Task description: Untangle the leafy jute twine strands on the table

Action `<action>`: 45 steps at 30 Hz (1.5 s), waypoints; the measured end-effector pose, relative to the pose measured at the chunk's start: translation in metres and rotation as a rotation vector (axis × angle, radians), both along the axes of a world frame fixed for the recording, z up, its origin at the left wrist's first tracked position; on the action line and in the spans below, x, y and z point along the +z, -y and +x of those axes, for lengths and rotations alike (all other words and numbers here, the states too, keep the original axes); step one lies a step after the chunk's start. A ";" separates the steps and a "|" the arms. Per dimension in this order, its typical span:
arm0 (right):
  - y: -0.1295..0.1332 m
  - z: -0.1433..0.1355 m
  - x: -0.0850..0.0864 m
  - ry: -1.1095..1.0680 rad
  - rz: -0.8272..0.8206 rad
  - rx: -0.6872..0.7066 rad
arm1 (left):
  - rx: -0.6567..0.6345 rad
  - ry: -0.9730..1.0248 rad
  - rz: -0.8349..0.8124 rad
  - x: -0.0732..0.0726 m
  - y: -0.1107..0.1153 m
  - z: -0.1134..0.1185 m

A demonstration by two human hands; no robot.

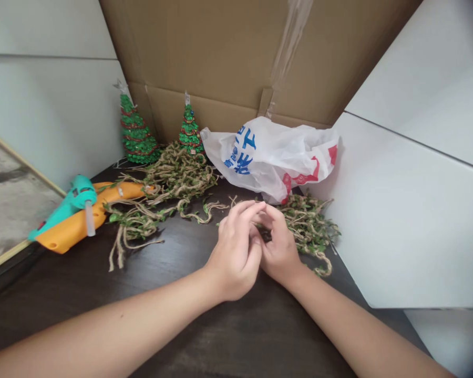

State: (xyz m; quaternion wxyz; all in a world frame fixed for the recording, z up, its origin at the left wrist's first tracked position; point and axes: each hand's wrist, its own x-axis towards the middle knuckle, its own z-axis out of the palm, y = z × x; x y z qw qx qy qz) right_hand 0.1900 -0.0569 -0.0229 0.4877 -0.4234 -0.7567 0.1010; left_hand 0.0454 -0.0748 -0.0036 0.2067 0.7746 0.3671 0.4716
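Over the dark table my left hand [237, 252] and my right hand [279, 247] are pressed together, fingers bent and tips meeting at the top. The palms are hidden, so I cannot make out anything between them. Just behind my right hand lies a bundle of jute twine with green leaves [309, 223]. To the left is a larger heap of the same leafy twine [177, 170], with a smaller loose bunch [136, 223] in front of it.
At the left rests a teal and orange glue gun [76, 210] with a glue stick in it. Two small green Christmas trees [136, 131] stand behind the twine. A crumpled white plastic bag [276, 152] leans by the cardboard wall [208, 47]. White panels [410, 220] flank the table [173, 320].
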 end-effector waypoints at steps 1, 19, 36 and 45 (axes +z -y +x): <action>0.000 0.000 0.000 -0.003 -0.002 0.006 | 0.015 -0.008 0.003 0.000 0.000 0.000; 0.001 -0.001 0.009 0.022 0.117 -0.118 | 0.201 -0.115 -0.235 0.003 -0.005 0.002; 0.000 -0.002 0.014 0.134 -0.036 -0.042 | -0.041 0.274 -0.233 0.000 -0.005 0.001; 0.000 -0.004 0.014 0.081 0.080 -0.033 | 0.075 0.363 -0.364 0.000 -0.013 0.002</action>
